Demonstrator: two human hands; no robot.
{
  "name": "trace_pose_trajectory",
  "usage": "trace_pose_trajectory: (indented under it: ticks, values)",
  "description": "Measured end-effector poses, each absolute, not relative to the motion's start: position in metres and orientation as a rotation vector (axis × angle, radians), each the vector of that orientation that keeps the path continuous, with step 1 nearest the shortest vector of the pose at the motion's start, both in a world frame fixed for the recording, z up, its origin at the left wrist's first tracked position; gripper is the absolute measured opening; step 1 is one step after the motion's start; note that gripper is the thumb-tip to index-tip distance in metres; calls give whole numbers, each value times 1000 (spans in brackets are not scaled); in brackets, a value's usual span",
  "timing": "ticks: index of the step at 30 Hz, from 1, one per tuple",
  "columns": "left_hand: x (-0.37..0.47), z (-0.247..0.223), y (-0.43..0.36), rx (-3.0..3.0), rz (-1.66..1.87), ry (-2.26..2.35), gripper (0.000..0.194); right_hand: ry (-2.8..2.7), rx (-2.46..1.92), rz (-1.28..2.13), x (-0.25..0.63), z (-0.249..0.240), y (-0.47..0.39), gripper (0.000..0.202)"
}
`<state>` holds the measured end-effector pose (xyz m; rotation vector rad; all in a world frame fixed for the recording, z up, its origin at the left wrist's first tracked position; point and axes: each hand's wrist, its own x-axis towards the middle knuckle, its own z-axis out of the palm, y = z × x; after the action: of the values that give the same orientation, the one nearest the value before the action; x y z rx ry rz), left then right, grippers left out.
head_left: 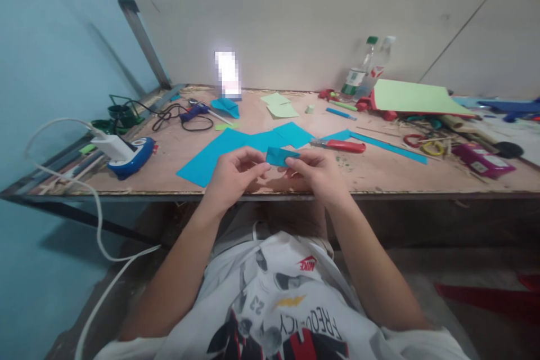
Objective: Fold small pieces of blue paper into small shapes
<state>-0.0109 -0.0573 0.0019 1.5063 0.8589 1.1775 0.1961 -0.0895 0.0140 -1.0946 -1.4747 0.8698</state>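
Head view, paper: a small folded piece of blue paper [282, 156] is held just above the near edge of the wooden table [379, 171], in front of the person's chest.
Head view, long axis: the piece runs left to right, roughly parallel to the table edge, spanning the gap between the two hands.
Head view, left hand [234, 171]: fingers curled in, thumb and forefinger closed on the left end of the folded piece; the tips meet at its corner.
Head view, right hand [318, 171]: fingers bent close together, pinching the right end from above and below; little gap shows between them.
Head view, which hand is nearer: both touch the piece, one at each end, about level with each other.
Head view, behind the hands: a larger blue sheet [236, 149] lies flat on the table just beyond the fingers, and a red-handled cutter [341, 145] lies to its right, near the right hand but apart from it.
Head view, farther off: scissors [422, 143], a green sheet [415, 98] and a plastic bottle [358, 73] sit well away on the right side.
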Motion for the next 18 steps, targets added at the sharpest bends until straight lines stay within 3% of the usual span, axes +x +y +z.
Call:
trace_pose_trajectory:
  ticks: [9,18]
  values:
    - [-5,1,-58,1458,1130,899,24,-1469,-1096,817,192,15,-91,27]
    - [-9,7,-58,1495,1078,925,37,-1479,-1113,828,194,16,-90,30]
